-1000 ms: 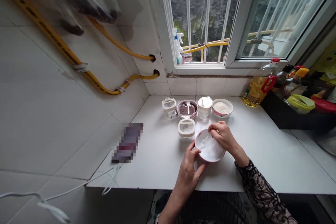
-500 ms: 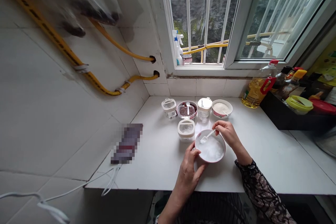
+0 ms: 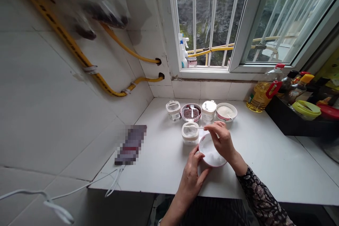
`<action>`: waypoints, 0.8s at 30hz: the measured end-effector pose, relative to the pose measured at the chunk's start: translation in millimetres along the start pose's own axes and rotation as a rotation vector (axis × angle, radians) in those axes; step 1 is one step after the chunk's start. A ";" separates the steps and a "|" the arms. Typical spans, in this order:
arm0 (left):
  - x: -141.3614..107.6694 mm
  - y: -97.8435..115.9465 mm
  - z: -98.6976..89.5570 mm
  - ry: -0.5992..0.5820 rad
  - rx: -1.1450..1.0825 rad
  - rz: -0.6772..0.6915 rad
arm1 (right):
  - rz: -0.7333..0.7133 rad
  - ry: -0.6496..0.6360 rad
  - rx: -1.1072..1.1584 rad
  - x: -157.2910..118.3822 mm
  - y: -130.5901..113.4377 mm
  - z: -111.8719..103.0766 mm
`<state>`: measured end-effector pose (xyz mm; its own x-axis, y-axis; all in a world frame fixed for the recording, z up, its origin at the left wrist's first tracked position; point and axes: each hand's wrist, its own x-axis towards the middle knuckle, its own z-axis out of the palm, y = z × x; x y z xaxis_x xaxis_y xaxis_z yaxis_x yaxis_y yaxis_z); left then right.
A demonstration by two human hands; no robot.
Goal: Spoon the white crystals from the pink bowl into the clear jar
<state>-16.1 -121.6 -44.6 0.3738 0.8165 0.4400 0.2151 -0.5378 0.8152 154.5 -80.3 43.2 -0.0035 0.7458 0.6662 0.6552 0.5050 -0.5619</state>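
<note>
My left hand (image 3: 191,177) grips the side of a white bowl (image 3: 212,150) with a pink rim, which holds a white powder or salt (image 3: 208,150). My right hand (image 3: 221,141) is above the bowl, pinching a thin white spoon (image 3: 194,125). The spoon reaches left, its tip over a clear lidded jar (image 3: 190,133) with a beige rim. Behind stand a clear jar (image 3: 173,109), a bowl of dark red grains (image 3: 190,113), a white-lidded jar (image 3: 208,110) and a bowl of white powder (image 3: 226,112).
The white counter (image 3: 159,173) meets a tiled wall. A blurred flat object (image 3: 131,144) with a white cable (image 3: 113,183) lies left. An oil bottle (image 3: 263,90) and a black tray of bottles (image 3: 291,122) stand right. Yellow gas hoses (image 3: 69,46) run along the wall.
My right hand has moved up and left, lifting the spoon out of the bowl and over the lidded jar. My left hand still holds the bowl. The whole view has shifted slightly.
</note>
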 end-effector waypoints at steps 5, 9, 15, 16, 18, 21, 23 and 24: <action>0.8 2.7 -0.6 0.000 -0.013 -0.009 | -0.178 -0.106 -0.117 1.2 1.4 -2.6; 1.7 5.1 -2.2 -0.019 0.012 -0.012 | -0.078 0.027 -0.069 1.3 8.0 -17.6; 1.9 6.1 -4.0 -0.024 0.042 -0.004 | -0.001 0.026 -0.167 -0.7 20.5 -37.9; 1.9 6.1 -4.2 -0.024 0.043 -0.008 | -0.017 0.020 -0.197 -0.7 20.8 -39.1; 1.7 5.9 -4.5 -0.025 0.043 -0.010 | -0.064 -0.003 -0.255 -0.5 19.7 -39.5; 1.5 5.2 -4.4 -0.018 0.053 0.007 | -0.138 -0.052 -0.334 -1.0 17.2 -35.8; 1.3 4.7 -4.0 -0.013 0.057 0.018 | -0.153 -0.105 -0.371 -2.6 17.0 -30.9; 1.3 4.5 -3.8 -0.013 0.057 0.020 | -0.141 -0.140 -0.379 -3.8 17.4 -27.9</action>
<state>-18.1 -122.2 -39.0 0.3897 0.8030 0.4509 0.2581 -0.5652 0.7835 187.0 -86.4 44.6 -0.1985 0.7459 0.6358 0.8720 0.4306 -0.2329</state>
